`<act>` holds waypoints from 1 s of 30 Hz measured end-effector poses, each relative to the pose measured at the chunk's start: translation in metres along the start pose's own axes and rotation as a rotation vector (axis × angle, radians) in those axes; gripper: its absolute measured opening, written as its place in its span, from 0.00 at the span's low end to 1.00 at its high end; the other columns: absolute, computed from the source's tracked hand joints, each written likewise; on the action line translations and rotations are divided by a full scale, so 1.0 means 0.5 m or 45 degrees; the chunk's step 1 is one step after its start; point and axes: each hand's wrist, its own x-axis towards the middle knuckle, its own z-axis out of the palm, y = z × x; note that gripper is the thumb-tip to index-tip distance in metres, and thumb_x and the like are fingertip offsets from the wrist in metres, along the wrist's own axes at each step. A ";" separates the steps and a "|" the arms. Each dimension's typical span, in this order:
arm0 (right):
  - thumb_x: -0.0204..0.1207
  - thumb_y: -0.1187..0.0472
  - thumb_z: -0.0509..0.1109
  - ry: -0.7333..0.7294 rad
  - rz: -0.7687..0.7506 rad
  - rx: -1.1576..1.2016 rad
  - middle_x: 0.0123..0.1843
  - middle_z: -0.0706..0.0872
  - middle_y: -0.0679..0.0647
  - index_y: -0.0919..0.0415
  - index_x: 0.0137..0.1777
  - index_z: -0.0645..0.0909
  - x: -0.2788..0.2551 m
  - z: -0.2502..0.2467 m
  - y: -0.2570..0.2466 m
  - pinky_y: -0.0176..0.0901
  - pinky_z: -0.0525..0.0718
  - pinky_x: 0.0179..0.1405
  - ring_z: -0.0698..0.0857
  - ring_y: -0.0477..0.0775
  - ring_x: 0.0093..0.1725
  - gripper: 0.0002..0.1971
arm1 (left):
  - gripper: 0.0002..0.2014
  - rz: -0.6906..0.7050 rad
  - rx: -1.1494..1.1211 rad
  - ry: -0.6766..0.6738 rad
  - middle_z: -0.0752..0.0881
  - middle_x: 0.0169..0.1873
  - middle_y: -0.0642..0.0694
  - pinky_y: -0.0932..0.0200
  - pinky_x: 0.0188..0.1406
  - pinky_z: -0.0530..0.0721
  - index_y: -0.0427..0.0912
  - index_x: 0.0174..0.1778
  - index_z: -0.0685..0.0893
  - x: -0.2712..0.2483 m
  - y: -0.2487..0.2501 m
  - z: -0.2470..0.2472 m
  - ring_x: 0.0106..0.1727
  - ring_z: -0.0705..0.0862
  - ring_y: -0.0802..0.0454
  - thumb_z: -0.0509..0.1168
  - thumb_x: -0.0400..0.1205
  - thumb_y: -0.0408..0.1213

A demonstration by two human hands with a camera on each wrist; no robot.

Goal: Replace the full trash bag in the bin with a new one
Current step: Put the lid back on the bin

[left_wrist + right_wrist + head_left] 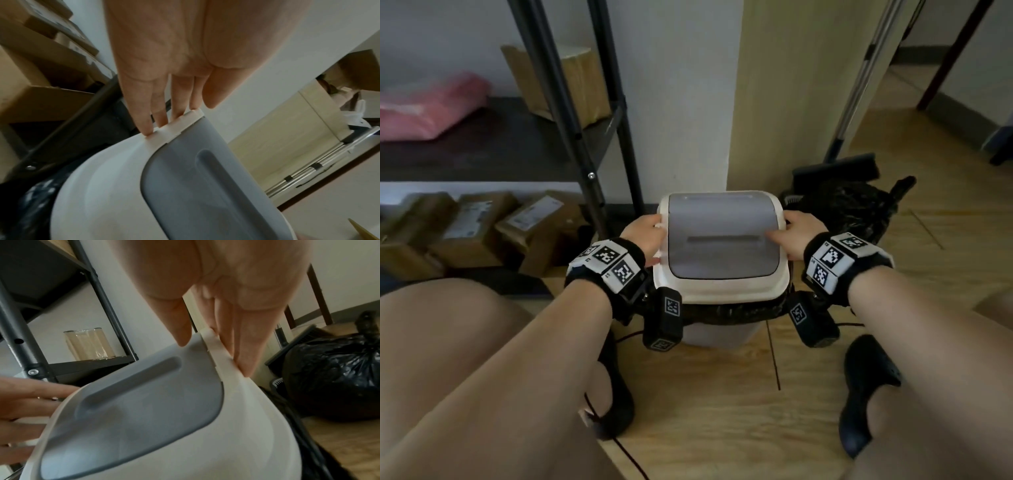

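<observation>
A white bin lid with a grey swing flap sits on the pale bin on the wooden floor. A black bag's edge sticks out under the lid's rim. My left hand presses its straight fingers on the lid's left rim. My right hand pinches the right rim: its thumb lies on the flap and its fingers run along the outer side. A tied full black trash bag lies behind the bin on the right.
A black metal shelf stands just left of the bin, with cardboard boxes beneath it. A broom and dustpan lean at the wall by the full bag. My knees and black shoes flank the bin.
</observation>
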 end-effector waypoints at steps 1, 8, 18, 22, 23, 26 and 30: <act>0.75 0.57 0.65 -0.008 0.007 -0.005 0.58 0.87 0.62 0.62 0.61 0.82 0.003 0.007 -0.004 0.57 0.84 0.60 0.85 0.65 0.57 0.16 | 0.18 -0.007 -0.026 -0.010 0.78 0.69 0.38 0.46 0.60 0.82 0.44 0.65 0.79 0.004 -0.010 -0.004 0.70 0.77 0.39 0.52 0.83 0.27; 0.77 0.59 0.63 0.016 0.082 -0.046 0.58 0.86 0.63 0.62 0.61 0.81 0.001 0.040 0.006 0.54 0.83 0.60 0.84 0.65 0.58 0.15 | 0.10 0.109 0.139 -0.044 0.76 0.50 0.40 0.38 0.63 0.80 0.48 0.49 0.74 0.015 -0.039 0.004 0.52 0.76 0.43 0.53 0.82 0.27; 0.79 0.61 0.62 0.017 0.150 0.130 0.60 0.86 0.62 0.59 0.67 0.77 -0.009 0.059 0.042 0.55 0.81 0.63 0.84 0.63 0.59 0.17 | 0.20 0.189 0.437 0.115 0.80 0.66 0.42 0.56 0.62 0.75 0.42 0.71 0.75 0.011 -0.068 0.031 0.67 0.79 0.42 0.58 0.82 0.32; 0.83 0.54 0.58 0.018 0.270 0.291 0.68 0.81 0.62 0.61 0.72 0.72 -0.013 0.087 0.059 0.48 0.76 0.64 0.79 0.63 0.66 0.20 | 0.21 0.021 0.474 0.132 0.82 0.65 0.39 0.54 0.57 0.77 0.38 0.72 0.74 0.009 -0.094 0.043 0.64 0.81 0.40 0.59 0.83 0.40; 0.84 0.51 0.56 0.002 0.308 0.345 0.71 0.78 0.61 0.59 0.75 0.69 -0.014 0.094 0.064 0.51 0.75 0.69 0.78 0.63 0.68 0.23 | 0.21 -0.013 0.480 0.115 0.82 0.64 0.37 0.53 0.59 0.78 0.37 0.71 0.75 0.008 -0.100 0.045 0.64 0.81 0.39 0.58 0.84 0.42; 0.84 0.49 0.51 -0.017 0.343 0.454 0.76 0.72 0.61 0.54 0.80 0.62 -0.008 0.105 0.074 0.62 0.72 0.73 0.74 0.65 0.73 0.25 | 0.20 -0.073 0.513 0.085 0.82 0.64 0.36 0.51 0.64 0.78 0.35 0.69 0.76 0.010 -0.110 0.050 0.65 0.81 0.39 0.56 0.85 0.43; 0.85 0.49 0.49 -0.024 0.365 0.540 0.79 0.69 0.60 0.48 0.81 0.61 0.004 0.104 0.084 0.65 0.71 0.74 0.72 0.65 0.75 0.24 | 0.20 -0.074 0.487 0.082 0.82 0.63 0.37 0.48 0.66 0.80 0.36 0.69 0.76 0.015 -0.115 0.047 0.64 0.81 0.39 0.57 0.85 0.44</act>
